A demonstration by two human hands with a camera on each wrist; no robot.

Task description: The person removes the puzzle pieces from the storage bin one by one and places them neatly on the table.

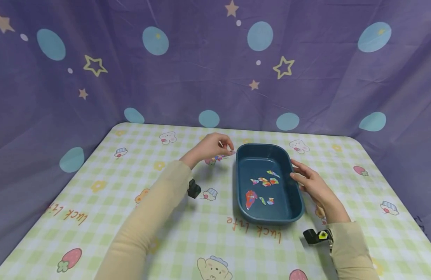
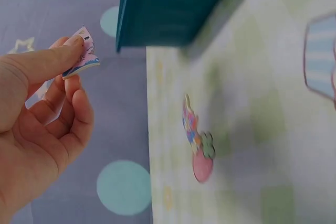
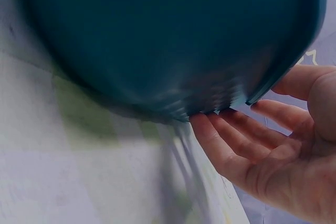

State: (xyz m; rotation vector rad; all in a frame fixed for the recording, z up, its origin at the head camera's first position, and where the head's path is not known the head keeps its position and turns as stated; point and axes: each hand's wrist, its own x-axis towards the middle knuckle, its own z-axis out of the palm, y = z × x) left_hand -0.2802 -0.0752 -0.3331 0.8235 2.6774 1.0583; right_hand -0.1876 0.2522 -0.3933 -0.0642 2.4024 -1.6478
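Observation:
A dark teal tray stands on the checked tablecloth and holds several small colourful puzzle pieces. My left hand is just left of the tray's far corner and pinches one small colourful piece between thumb and fingertips. More loose pieces lie on the cloth under that hand, and one piece shows in the left wrist view. My right hand rests against the tray's right wall with its fingers nearly straight, touching the outside of the rim.
The table is covered with a green checked cloth printed with bears and strawberries. A purple star-and-dot curtain closes the back and sides. Black wrist cameras sit on both sleeves.

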